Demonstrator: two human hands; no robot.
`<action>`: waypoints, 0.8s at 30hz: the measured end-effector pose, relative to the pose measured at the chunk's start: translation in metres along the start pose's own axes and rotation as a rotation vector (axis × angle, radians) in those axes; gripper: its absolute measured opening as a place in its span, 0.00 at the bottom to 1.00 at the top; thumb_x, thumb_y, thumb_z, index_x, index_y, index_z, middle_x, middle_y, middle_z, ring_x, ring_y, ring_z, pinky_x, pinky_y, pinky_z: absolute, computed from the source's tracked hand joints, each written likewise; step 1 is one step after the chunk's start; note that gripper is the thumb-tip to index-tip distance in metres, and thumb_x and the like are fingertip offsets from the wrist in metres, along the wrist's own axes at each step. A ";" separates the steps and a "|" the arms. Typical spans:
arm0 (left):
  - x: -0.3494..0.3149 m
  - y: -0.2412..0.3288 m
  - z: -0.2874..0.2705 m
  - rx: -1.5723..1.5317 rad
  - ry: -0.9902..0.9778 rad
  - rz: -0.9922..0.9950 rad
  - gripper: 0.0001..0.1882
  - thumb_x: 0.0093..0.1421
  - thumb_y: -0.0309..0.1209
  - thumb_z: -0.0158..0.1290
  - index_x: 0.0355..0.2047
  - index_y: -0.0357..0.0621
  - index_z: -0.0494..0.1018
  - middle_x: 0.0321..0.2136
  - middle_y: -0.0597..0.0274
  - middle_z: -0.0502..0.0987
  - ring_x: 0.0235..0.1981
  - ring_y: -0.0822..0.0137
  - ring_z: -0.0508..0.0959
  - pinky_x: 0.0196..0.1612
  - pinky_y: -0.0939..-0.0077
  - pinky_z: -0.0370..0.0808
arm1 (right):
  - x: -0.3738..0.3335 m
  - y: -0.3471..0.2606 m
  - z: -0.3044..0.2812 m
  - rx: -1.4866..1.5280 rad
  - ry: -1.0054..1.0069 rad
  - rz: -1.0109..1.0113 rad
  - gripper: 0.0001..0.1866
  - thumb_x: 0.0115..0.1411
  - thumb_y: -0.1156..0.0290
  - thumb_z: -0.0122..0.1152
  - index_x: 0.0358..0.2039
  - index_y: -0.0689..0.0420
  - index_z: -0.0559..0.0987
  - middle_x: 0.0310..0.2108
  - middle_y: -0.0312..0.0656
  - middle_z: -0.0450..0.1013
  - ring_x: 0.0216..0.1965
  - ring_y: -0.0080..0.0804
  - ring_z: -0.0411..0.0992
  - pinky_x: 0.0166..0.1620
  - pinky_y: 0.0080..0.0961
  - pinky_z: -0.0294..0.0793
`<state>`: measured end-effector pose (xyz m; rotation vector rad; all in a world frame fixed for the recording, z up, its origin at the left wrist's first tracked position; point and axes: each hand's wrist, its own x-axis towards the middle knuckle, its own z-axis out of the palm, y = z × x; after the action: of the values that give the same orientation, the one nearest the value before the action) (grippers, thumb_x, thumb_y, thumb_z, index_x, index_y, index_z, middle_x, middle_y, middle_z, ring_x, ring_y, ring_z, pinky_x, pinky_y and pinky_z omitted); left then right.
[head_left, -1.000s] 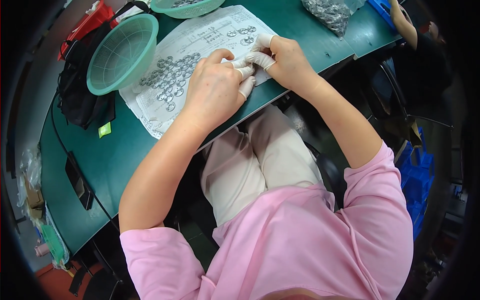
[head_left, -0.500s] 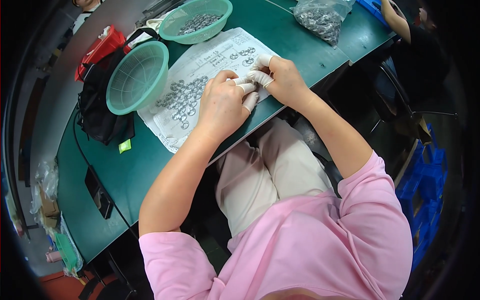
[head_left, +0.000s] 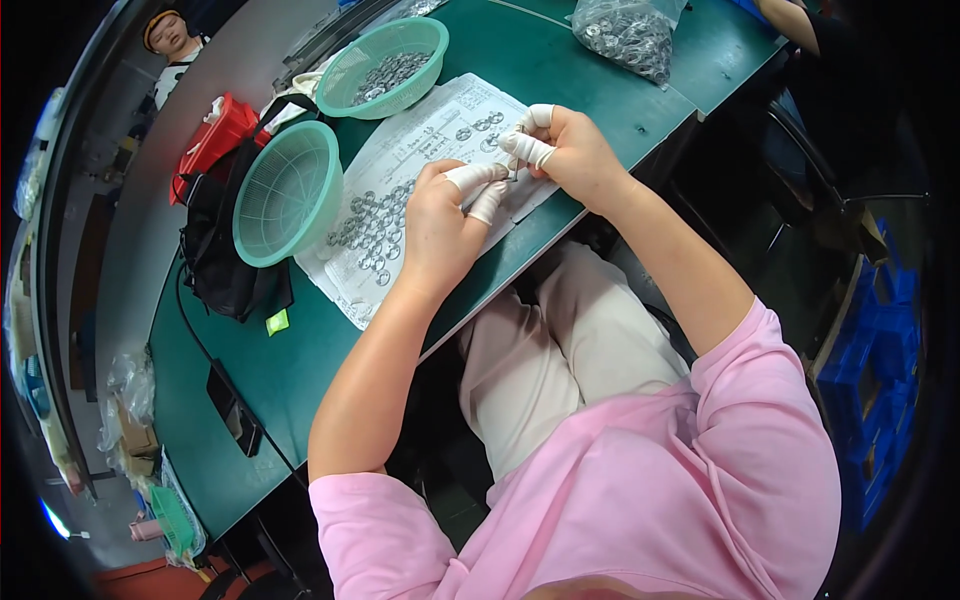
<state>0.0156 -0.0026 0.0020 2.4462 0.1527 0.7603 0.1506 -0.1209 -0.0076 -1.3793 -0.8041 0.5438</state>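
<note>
White finger cots cover several fingertips on both hands. My left hand (head_left: 438,230) and my right hand (head_left: 585,160) meet above the sheet of paper (head_left: 425,135), with fingers closed in a pinch. Between their fingertips a sliver of a small metal part (head_left: 514,174) shows; the fingers hide most of it. To the left of my left hand, a cluster of shiny round metal pieces (head_left: 370,230) is spread on the paper. A few more round pieces (head_left: 480,125) sit beyond my hands, near the sheet's far right edge.
A green basket (head_left: 433,75) of metal pieces stands behind the paper; another green basket (head_left: 285,190) tilts beside a black bag (head_left: 215,250). A red container (head_left: 205,150), a clear bag of metal pieces (head_left: 625,40) and a phone (head_left: 235,415) with a cable are also there. Other people are beyond.
The view has shifted slightly, so the table sits a little lower at the left. My fingertips have shifted around the small metal part, and more of it shows.
</note>
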 end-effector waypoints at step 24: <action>0.001 0.002 -0.021 -1.150 -0.113 -0.456 0.10 0.57 0.29 0.55 0.35 0.35 0.77 0.32 0.60 0.79 0.34 0.73 0.74 0.43 0.79 0.69 | -0.011 -0.015 0.034 0.873 0.005 0.498 0.13 0.60 0.59 0.59 0.32 0.56 0.73 0.25 0.32 0.71 0.22 0.14 0.68 0.20 0.06 0.67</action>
<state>0.0052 0.0063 0.0178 1.2790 0.1585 0.3296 0.1162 -0.1098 0.0050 -0.7397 -0.1385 1.1172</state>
